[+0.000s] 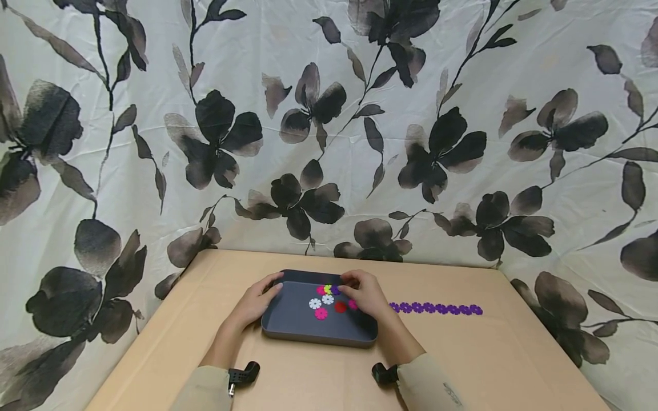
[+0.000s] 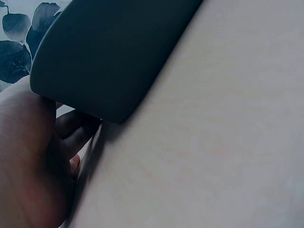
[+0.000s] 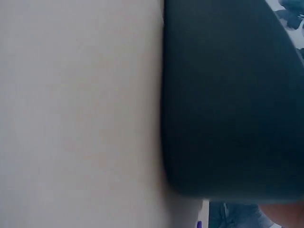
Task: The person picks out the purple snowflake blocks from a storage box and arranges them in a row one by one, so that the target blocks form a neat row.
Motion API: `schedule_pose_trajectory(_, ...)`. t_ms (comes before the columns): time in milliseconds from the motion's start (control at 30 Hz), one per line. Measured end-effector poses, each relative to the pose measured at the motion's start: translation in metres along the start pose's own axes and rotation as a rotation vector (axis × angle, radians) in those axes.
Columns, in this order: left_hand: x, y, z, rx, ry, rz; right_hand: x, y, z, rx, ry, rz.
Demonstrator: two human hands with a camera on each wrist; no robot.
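A dark grey tray (image 1: 319, 331) sits in front of me, with several small flower-shaped plastic discs inside. A white disc (image 1: 315, 303), a pink disc (image 1: 321, 313) and a red disc (image 1: 340, 307) are among them. My left hand (image 1: 253, 302) grips the tray's left side, thumb at the rim; in the left wrist view its fingers (image 2: 78, 130) reach below the tray's corner. At the far right part of the tray, my right hand (image 1: 367, 294) holds the rim, hiding part of that side and overlapping a pink disc. The right wrist view shows mostly the tray's outer wall (image 3: 232, 104).
A row of purple flower-shaped discs (image 1: 441, 309) lies on the table (image 1: 514, 354) to the right of the tray, its near end behind my right wrist. Behind the table's far edge hangs a white cloth (image 1: 370, 188) printed with dark flowers.
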State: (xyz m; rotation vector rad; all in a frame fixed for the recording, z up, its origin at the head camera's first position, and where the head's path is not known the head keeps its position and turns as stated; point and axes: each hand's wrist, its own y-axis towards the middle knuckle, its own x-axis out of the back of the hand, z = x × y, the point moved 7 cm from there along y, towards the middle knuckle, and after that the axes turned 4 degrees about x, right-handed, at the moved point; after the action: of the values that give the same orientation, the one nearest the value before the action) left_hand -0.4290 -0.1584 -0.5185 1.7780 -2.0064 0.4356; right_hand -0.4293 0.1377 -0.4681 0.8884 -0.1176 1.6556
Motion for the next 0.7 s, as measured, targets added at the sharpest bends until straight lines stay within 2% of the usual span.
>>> schedule_pose_trajectory(367,0.001,0.001,0.001,-0.005,0.003,-0.001,-0.016,0.009,-0.003,-0.08,-0.126,0.08)
schedule_pose_trajectory(533,0.001,0.002,0.001,-0.005,-0.001,0.005,-0.022,0.011,-0.004,-0.089,-0.178,0.126)
schedule_pose_trajectory(700,0.0,0.002,0.001,-0.008,0.003,0.005,-0.026,0.01,-0.007,-0.103,-0.214,0.135)
